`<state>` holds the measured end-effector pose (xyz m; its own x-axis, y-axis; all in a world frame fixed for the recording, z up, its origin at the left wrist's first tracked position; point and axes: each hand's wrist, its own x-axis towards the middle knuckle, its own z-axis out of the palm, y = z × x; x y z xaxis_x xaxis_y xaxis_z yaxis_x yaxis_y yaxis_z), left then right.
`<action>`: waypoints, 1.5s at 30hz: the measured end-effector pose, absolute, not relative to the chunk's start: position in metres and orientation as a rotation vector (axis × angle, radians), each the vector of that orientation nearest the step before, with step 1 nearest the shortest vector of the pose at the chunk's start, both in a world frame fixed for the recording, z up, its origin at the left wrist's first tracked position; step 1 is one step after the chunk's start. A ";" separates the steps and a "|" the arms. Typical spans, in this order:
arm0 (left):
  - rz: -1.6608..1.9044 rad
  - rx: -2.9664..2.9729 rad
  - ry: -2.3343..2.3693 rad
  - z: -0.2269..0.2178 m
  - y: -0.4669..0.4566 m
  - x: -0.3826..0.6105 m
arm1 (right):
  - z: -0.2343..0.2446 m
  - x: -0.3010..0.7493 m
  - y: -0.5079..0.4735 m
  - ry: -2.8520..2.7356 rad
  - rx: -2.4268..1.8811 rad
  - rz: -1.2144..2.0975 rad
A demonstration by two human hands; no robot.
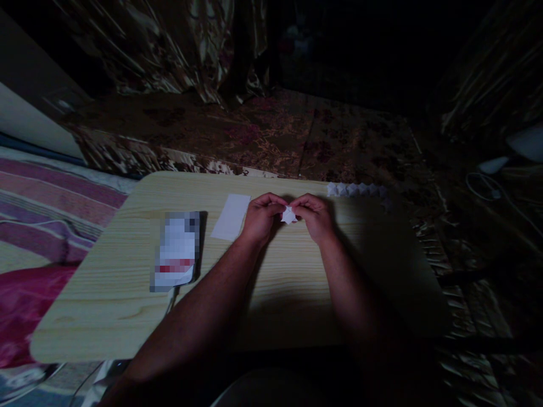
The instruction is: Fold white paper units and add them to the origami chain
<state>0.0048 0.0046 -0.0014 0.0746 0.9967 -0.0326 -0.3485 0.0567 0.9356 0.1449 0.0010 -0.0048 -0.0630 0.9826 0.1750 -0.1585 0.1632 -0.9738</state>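
Note:
My left hand (261,216) and my right hand (314,215) meet over the far middle of a light wooden table (127,316). Both pinch a small white folded paper piece (289,215) between their fingertips, just above the tabletop. A flat white paper slip (231,216) lies directly left of my left hand. Along the table's far right edge sits a row of several small folded white paper pieces (355,189).
A phone (177,250) with a blurred screen lies on the left part of the table, a cable trailing from its near end. Striped and red bedding (38,226) is to the left. Patterned dark fabric (263,133) lies beyond. White cables (492,186) are at the right.

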 end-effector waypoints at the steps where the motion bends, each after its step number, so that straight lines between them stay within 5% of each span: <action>1: 1.279 0.942 0.920 -0.002 0.005 0.005 | -0.005 0.145 0.001 -1.227 -0.929 1.204; 45: 1.380 1.108 0.982 0.003 -0.001 0.010 | -0.001 0.144 0.000 -1.272 -1.021 0.985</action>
<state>0.0103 -0.0013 0.0029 -0.0070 0.9949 0.1003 -0.2310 -0.0992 0.9679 0.1444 0.0003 -0.0014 0.0525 0.9635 0.2627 -0.0133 0.2637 -0.9645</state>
